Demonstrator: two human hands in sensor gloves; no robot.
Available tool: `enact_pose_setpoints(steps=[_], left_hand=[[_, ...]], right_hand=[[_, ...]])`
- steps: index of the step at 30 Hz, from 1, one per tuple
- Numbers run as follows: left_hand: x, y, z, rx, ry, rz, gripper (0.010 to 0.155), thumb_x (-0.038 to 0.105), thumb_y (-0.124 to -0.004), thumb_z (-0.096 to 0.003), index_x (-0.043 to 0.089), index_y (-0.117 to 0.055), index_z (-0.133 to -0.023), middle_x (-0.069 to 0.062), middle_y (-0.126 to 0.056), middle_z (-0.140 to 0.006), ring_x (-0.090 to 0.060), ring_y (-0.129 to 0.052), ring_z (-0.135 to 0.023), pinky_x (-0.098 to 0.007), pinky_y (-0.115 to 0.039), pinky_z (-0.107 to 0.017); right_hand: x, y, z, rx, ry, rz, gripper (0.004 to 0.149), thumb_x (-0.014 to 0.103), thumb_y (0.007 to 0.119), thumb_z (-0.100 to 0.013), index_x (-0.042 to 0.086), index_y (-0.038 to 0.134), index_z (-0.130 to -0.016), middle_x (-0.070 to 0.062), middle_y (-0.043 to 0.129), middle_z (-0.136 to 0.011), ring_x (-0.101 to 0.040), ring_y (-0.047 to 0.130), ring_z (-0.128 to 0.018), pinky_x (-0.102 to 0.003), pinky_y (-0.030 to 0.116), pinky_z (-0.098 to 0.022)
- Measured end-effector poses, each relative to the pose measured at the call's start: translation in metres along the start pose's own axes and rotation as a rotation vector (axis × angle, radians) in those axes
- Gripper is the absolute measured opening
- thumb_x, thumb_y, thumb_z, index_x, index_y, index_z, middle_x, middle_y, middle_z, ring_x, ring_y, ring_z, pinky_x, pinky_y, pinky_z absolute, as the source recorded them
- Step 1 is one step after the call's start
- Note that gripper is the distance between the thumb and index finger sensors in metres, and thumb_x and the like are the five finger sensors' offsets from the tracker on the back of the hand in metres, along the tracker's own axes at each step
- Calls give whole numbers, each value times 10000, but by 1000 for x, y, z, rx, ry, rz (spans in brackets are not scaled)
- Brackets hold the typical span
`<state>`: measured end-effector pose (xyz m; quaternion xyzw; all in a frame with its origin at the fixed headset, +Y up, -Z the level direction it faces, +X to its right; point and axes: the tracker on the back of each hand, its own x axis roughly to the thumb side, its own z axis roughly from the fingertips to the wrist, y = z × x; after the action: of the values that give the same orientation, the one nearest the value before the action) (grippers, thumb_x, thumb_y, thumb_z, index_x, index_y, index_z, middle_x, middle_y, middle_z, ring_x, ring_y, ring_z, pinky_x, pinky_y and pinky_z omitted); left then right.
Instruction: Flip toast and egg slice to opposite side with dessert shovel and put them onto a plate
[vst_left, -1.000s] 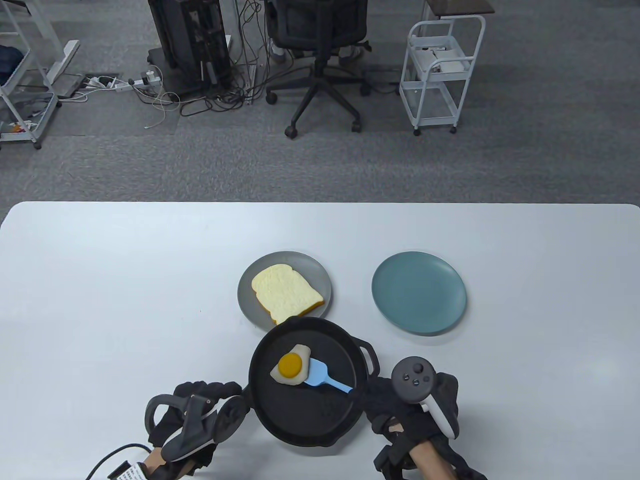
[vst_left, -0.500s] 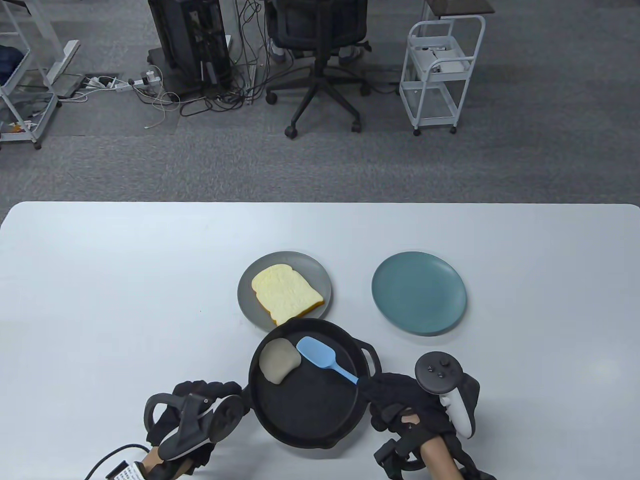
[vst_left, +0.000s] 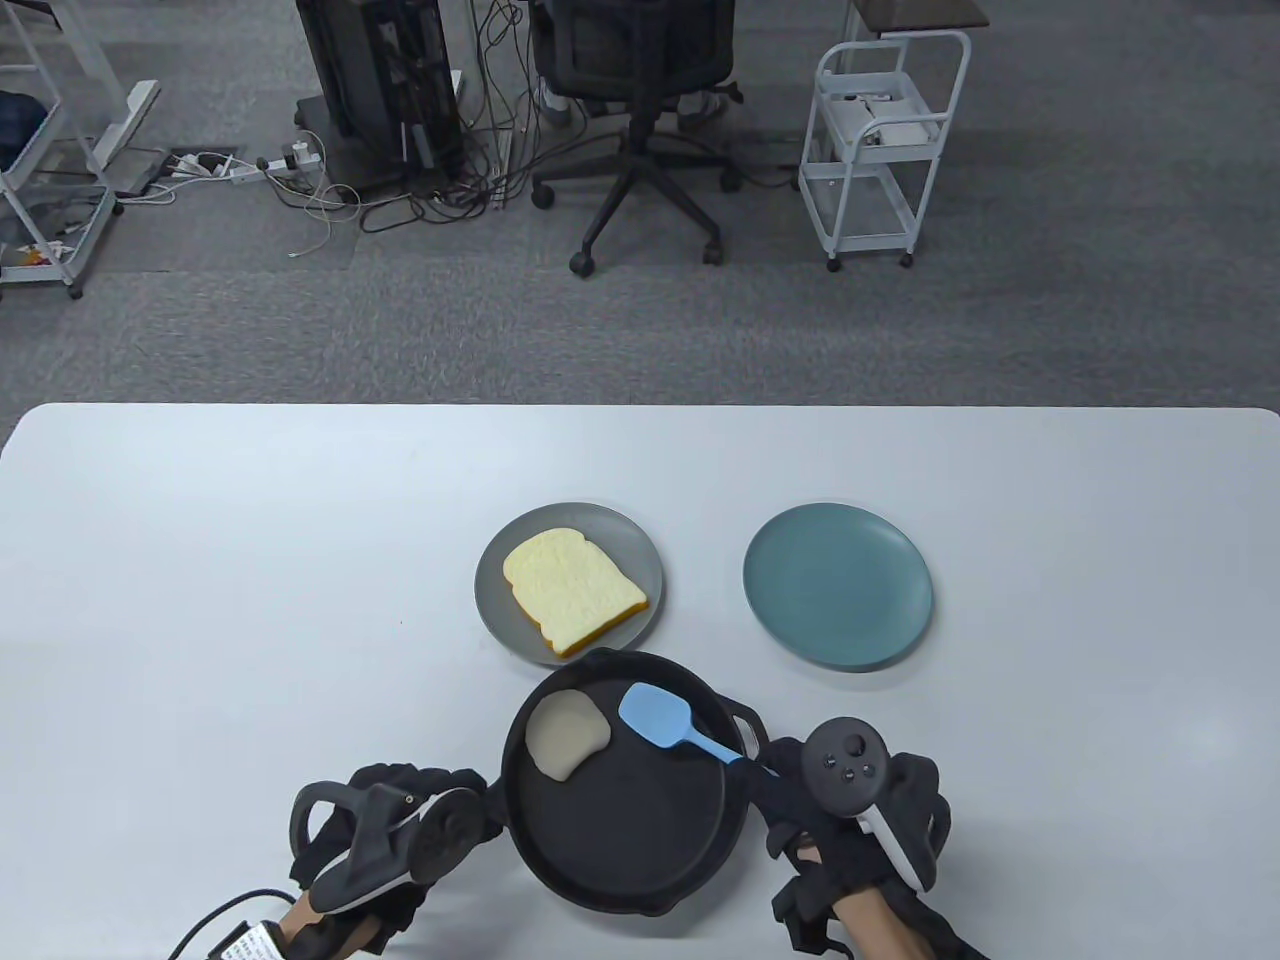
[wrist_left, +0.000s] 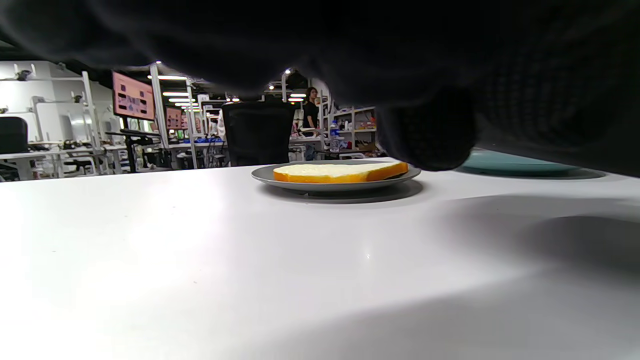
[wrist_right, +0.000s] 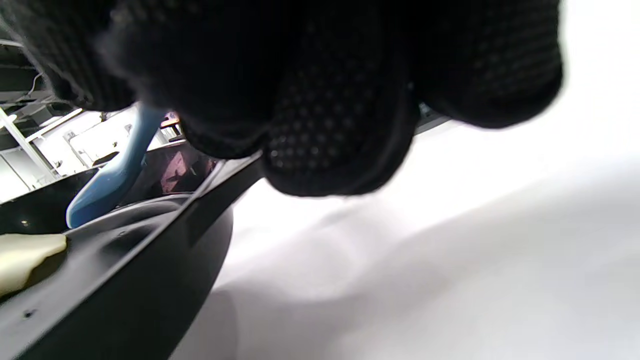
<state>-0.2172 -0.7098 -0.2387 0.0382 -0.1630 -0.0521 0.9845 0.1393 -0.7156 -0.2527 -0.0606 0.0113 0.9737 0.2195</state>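
The egg slice (vst_left: 567, 733) lies pale side up at the upper left of the black pan (vst_left: 625, 820); the yolk is hidden. My right hand (vst_left: 790, 795) grips the handle of the blue dessert shovel (vst_left: 655, 714), whose blade hovers just right of the egg. In the right wrist view the shovel (wrist_right: 112, 182) rises above the pan (wrist_right: 125, 280) and the egg (wrist_right: 25, 260). My left hand (vst_left: 450, 795) curls around the pan's handle at its left side. The toast (vst_left: 572, 590) rests on the grey plate (vst_left: 490, 580), also seen in the left wrist view as toast (wrist_left: 340, 172).
A teal plate (vst_left: 838, 585) with nothing on it sits to the right of the grey plate, beyond my right hand. The pan's far rim almost touches the grey plate. Chairs, a cart and cables stand on the floor past the table's far edge.
The egg slice went from yolk up on the shovel to pale side up in the pan. The shovel came off it to the right, and the pan shifted slightly toward me.
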Motion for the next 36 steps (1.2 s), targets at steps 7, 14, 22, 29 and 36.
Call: enact_pose_setpoints(steps=[7, 14, 22, 29, 36], left_hand=[[1, -1, 0, -6, -60, -5, 439, 645, -851, -269, 354, -999, -563, 117, -969, -174, -167, -951, -58, -396, -876, -238], [6, -1, 1, 3, -189, -9, 439, 643, -853, -256, 355, -1005, -551, 117, -970, -170, -169, -953, -58, -397, -876, -241], [3, -2, 1, 2, -222, 20, 437, 638, -858, -252, 356, -1005, -551, 114, -971, -171, -175, -955, -63, -402, -875, -245], [2, -3, 0, -20, -225, 25, 437, 639, -856, -253, 358, -1003, -553, 116, -971, -172, -172, -956, -64, -400, -876, -247], [3, -2, -1, -17, -224, 18, 436, 640, -856, -252, 359, -1003, -551, 115, -971, -171, -173, -956, -63, -401, -876, -246]], right_hand=[[2, 0, -1, -21, -74, 84, 491, 609, 871, -355, 227, 1008, -631, 113, 1054, -257, -145, 1089, -256, -401, 894, -274], [-1, 0, -4, 65, -77, 76, 496, 618, 876, -346, 223, 1017, -611, 117, 1053, -235, -138, 1085, -222, -393, 895, -248], [-8, 2, -9, 198, -97, -18, 500, 619, 887, -338, 213, 1022, -596, 125, 1048, -214, -128, 1083, -202, -386, 898, -236], [-5, 10, -9, 301, -129, -78, 492, 620, 905, -332, 221, 1024, -594, 129, 1053, -220, -125, 1088, -215, -383, 901, -245], [3, 16, -7, 350, -128, -99, 499, 614, 901, -345, 210, 1011, -616, 134, 1057, -246, -122, 1092, -226, -374, 903, -244]])
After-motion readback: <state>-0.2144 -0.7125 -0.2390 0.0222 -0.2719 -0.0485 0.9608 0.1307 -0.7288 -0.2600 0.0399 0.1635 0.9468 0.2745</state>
